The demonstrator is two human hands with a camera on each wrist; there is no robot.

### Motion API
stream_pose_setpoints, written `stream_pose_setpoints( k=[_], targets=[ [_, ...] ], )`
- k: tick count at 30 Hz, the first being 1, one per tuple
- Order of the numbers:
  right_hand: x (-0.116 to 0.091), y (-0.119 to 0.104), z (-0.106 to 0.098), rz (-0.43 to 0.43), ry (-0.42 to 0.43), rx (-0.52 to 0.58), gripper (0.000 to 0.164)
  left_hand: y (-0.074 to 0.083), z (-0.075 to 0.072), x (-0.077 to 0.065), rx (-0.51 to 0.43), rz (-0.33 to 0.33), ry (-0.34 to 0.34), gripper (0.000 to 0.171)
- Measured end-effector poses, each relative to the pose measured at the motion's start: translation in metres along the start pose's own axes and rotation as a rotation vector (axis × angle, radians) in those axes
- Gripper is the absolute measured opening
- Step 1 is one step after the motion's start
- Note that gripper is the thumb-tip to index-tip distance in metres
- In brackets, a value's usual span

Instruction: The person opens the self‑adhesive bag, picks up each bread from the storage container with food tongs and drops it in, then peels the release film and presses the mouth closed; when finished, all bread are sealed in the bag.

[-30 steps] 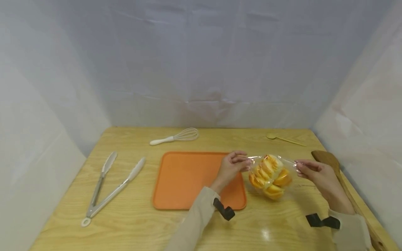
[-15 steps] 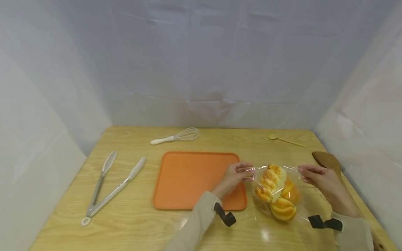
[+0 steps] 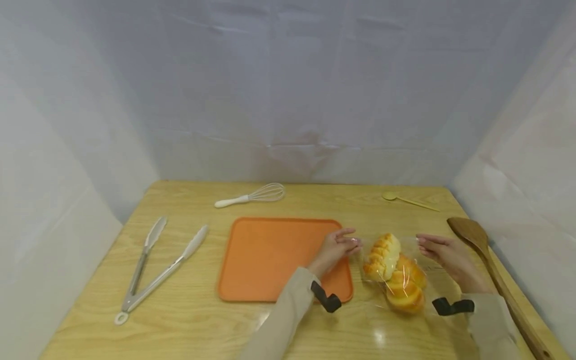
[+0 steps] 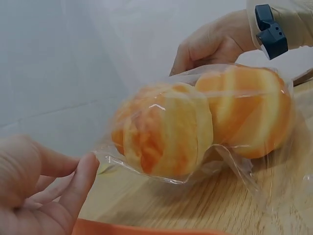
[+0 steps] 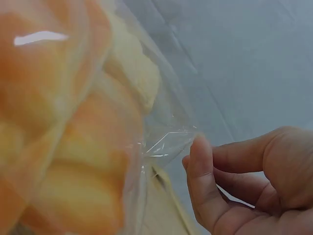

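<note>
A clear plastic bag (image 4: 230, 159) with several golden bread rolls (image 3: 381, 257) inside spans the space between my two hands, right of the orange tray (image 3: 270, 260). My left hand (image 3: 334, 251) pinches the bag's left corner between thumb and finger, over the tray's right edge. On the other side, my right hand (image 3: 450, 256) pinches the opposite corner, as the right wrist view shows close up. The rolls (image 4: 164, 129) bunch together low in the bag, close over the wooden table (image 4: 146, 205).
Metal tongs (image 3: 155, 280) lie spread at the left. A white whisk (image 3: 249, 196) lies at the back, and a small yellow spoon (image 3: 409, 201) at the back right. Along the right edge lies a long wooden spatula (image 3: 488, 260). Pale sheets (image 3: 288, 90) wall in the table.
The bag of rolls has come down and toward the person, and the rolls have shifted inside it. Both hands keep their pinch; the right hand has lately moved a little left.
</note>
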State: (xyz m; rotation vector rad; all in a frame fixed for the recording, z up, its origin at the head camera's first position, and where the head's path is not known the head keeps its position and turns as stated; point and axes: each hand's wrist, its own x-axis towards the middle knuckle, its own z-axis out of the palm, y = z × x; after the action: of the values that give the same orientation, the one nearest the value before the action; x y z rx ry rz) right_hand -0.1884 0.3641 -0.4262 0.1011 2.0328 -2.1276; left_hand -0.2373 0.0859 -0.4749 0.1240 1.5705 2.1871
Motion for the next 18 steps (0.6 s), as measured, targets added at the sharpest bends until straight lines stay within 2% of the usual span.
stream_pose_setpoints(
  k=[2,5,10,14,16,18],
  targets=[
    [0.003,0.004,-0.001,0.015,0.001,-0.01,0.031,-0.003,-0.001,0.001,-0.002,-0.009,0.016,0.047],
    [0.009,0.009,-0.002,0.034,0.002,-0.083,0.022,-0.008,-0.003,0.003,-0.01,-0.011,0.067,0.046],
    [0.018,0.011,-0.001,0.048,-0.017,-0.204,0.042,-0.009,-0.006,0.002,-0.002,0.018,0.159,0.042],
    [0.016,0.007,0.001,0.072,0.01,-0.335,0.052,-0.002,-0.008,-0.003,0.17,0.059,0.178,0.039],
    [0.013,0.004,0.001,0.078,0.022,-0.429,0.057,0.003,-0.013,-0.007,0.256,0.064,0.166,0.039],
    [0.01,0.001,-0.001,0.067,0.017,-0.513,0.058,0.009,-0.021,-0.012,0.297,0.054,0.15,0.038]
  ],
)
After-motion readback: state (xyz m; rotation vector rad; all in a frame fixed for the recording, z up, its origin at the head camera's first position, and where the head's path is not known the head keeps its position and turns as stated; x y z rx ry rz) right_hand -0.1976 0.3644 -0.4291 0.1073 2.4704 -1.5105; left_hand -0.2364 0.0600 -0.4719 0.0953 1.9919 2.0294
